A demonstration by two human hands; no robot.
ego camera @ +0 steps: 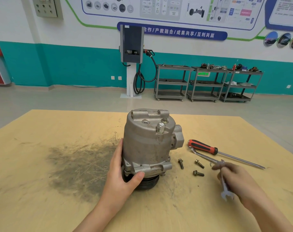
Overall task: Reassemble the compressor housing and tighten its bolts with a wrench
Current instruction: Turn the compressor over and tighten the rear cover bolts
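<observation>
A grey metal compressor (pixel 147 144) stands upright on the wooden table (pixel 41 190), pulley end down. My left hand (pixel 124 173) grips its lower left side, thumb on the front flange. My right hand (pixel 234 178), blurred, holds an open-end wrench (pixel 225 188) to the right of the compressor, its jaw pointing toward me. Three loose bolts (pixel 181 163) (pixel 199 163) (pixel 198 173) lie on the table between the compressor and my right hand.
A red-and-black screwdriver (pixel 209 149) and a bent ring spanner (pixel 201 155) lie to the right of the compressor. A dark greasy smear (pixel 78 164) covers the table's left middle. Beyond the table are a charging post (pixel 131 47) and metal shelf carts (pixel 207 82).
</observation>
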